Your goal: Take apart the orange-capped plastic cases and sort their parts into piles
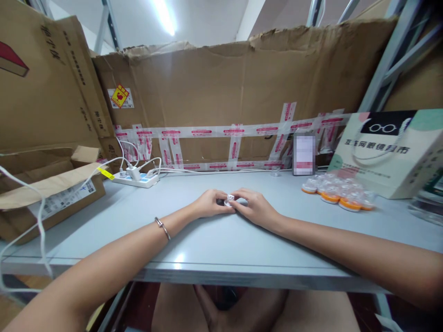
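1. Location: the small white, rounded, plastic-looking piece (230, 198) sits between the two hands, directly to the right of the left fingers and directly to the left of the right fingers.
2. Left hand (208, 203): the thumb and forefinger are curved to a narrow gap and appear to pinch the white piece from its left side.
3. Right hand (255, 206): the fingertips meet the white piece from its right side, also with a narrow gap; the other fingers curl in behind.
4. Nearer hand: neither. Both sets of fingers appear to be in contact, and the two hands nearly meet around the piece.
5. Long axis: cannot be told; the piece is too small and partly covered by the fingers.
6. Support: the smooth, pale grey-blue surface (221, 246) lies below the fingers. Whether the piece touches it cannot be told.
7. Surroundings: a cluster of clear, domed containers with orange-and-white bases (337, 191) stands beyond and to the right of the right fingers, well apart.
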{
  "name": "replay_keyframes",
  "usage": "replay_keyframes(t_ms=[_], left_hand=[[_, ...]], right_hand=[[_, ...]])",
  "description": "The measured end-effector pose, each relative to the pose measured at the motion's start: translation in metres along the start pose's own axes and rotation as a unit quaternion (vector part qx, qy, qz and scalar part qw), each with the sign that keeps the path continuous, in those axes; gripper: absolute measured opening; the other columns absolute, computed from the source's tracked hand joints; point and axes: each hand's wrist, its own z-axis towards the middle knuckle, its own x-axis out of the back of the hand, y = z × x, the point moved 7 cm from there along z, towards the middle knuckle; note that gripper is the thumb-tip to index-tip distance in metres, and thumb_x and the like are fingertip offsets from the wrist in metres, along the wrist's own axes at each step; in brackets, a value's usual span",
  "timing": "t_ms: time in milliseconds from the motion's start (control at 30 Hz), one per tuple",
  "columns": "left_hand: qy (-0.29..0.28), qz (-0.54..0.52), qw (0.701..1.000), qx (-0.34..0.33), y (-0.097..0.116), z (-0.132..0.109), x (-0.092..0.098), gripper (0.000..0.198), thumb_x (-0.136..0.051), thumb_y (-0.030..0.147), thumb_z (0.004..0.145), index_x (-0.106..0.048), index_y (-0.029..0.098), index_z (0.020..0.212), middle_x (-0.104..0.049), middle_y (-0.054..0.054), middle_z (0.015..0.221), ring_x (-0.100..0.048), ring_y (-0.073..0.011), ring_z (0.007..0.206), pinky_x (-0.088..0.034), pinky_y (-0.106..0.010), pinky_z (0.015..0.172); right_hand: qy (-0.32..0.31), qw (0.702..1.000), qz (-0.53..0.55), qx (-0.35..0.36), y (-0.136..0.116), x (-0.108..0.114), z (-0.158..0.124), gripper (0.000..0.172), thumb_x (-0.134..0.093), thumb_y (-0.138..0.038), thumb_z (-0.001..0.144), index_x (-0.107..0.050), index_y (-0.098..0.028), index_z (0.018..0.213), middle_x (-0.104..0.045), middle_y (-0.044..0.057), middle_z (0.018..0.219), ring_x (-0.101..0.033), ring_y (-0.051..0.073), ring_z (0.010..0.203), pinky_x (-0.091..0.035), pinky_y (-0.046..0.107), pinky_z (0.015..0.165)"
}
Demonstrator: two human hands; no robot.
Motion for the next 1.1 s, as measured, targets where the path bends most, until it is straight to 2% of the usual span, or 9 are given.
replay_keyframes(t_ms=[200,367,500,633,800,900,1033,1100], left_hand=[[0.001,-0.013,1.0,-0.001,0.002,0.0,0.0,0.03,-0.061,0.038,0.072,-0.067,0.011,0.083,-0.062,-0.002,0.076,-0.053,-0.0138,0.07,-0.039,-0.02,0.064],[-0.005,-0.041,0.999,-0.005,0.002,-0.001,-0.001,0.032,-0.062,0.038,0.071,-0.066,0.01,0.086,-0.063,-0.003,0.077,-0.052,-0.0135,0.07,-0.039,-0.02,0.064],[-0.001,-0.048,0.999,0.004,-0.001,-0.002,-0.001,0.034,-0.061,0.041,0.071,-0.066,0.01,0.084,-0.062,-0.002,0.075,-0.052,-0.013,0.068,-0.039,-0.02,0.061],[0.024,-0.025,0.999,0.027,-0.006,-0.001,0.002,0.035,-0.06,0.039,0.071,-0.065,0.011,0.091,-0.064,-0.004,0.082,-0.054,-0.0149,0.073,-0.04,-0.021,0.065],[0.057,0.014,0.996,0.059,-0.015,0.001,0.006,0.033,-0.057,0.036,0.072,-0.064,0.014,0.096,-0.064,-0.003,0.082,-0.053,-0.0165,0.075,-0.04,-0.024,0.07],[0.075,0.031,0.993,0.084,-0.023,0.002,0.008,0.036,-0.057,0.035,0.072,-0.062,0.014,0.101,-0.064,-0.005,0.087,-0.054,-0.0187,0.079,-0.04,-0.028,0.075],[0.112,0.029,0.987,0.114,-0.026,0.001,0.015,0.059,-0.062,0.041,0.07,-0.05,0.01,0.118,-0.053,-0.014,0.117,-0.049,-0.0253,0.104,-0.038,-0.034,0.088],[0.149,-0.013,0.984,0.092,-0.014,-0.001,0.023,0.057,-0.06,0.041,0.073,-0.047,0.015,0.122,-0.047,-0.013,0.126,-0.044,-0.0246,0.113,-0.038,-0.034,0.09]], right_hand=[[0.009,1.0,0.011,0.005,-0.001,0.002,0.001,0.018,-0.05,-0.027,0.081,-0.065,-0.018,0.085,-0.066,0.008,0.082,-0.061,0.02,0.077,-0.046,0.031,0.071],[0.115,0.99,0.063,-0.049,0.001,0.018,0.007,0.019,-0.049,-0.031,0.081,-0.065,-0.021,0.081,-0.068,0.004,0.079,-0.062,0.02,0.077,-0.047,0.032,0.074],[0.079,0.977,0.167,-0.105,0.012,0.009,0.009,0.015,-0.059,-0.032,0.072,-0.064,-0.021,0.081,-0.069,0.003,0.08,-0.063,0.019,0.076,-0.049,0.033,0.073],[0.102,0.96,0.224,-0.135,0.026,0.009,0.009,0.024,-0.059,-0.038,0.072,-0.058,-0.018,0.085,-0.068,0.005,0.083,-0.064,0.019,0.079,-0.05,0.034,0.075],[0.12,0.922,0.324,-0.174,0.032,0.01,0.012,0.033,-0.066,-0.044,0.065,-0.057,-0.018,0.083,-0.065,0.002,0.074,-0.063,0.017,0.07,-0.049,0.037,0.075],[0.109,0.9,0.377,-0.191,0.031,0.008,0.012,0.036,-0.07,-0.043,0.06,-0.06,-0.018,0.085,-0.066,0.001,0.078,-0.063,0.016,0.071,-0.048,0.037,0.079],[0.076,0.867,0.446,-0.21,0.027,0.006,0.01,0.034,-0.072,-0.039,0.059,-0.063,-0.019,0.085,-0.068,0.001,0.079,-0.063,0.015,0.073,-0.046,0.037,0.083],[0.067,0.847,0.486,-0.204,0.023,0.008,0.009,0.032,-0.074,-0.036,0.059,-0.063,-0.02,0.085,-0.068,-0.001,0.074,-0.063,0.014,0.072,-0.047,0.036,0.082]])
